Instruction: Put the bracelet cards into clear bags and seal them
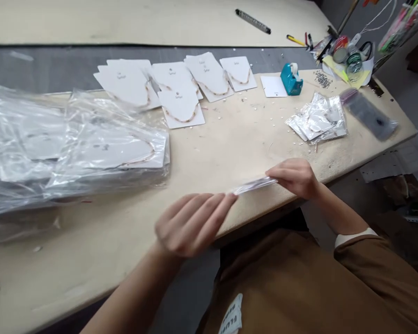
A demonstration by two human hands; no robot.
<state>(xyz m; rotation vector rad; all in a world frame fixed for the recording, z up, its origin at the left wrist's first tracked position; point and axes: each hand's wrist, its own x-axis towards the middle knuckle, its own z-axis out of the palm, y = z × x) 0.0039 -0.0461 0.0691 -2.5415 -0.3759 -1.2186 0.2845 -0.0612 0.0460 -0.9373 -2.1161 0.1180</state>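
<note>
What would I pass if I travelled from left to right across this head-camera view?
Large plastic-wrapped bundle of cards → shiny packet held in front of the person → teal tape dispenser → clear bottle → colourful pens.

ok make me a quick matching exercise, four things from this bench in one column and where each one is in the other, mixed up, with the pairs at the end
1. thin shiny packet
2. tape dispenser
3. marker
4. clear plastic wrapping

A. beyond the grey strip
B. over white cards, at the picture's left
C. held between the left hand and right hand
D. next to a single white card

Pairs: 1-C, 2-D, 3-A, 4-B
</note>
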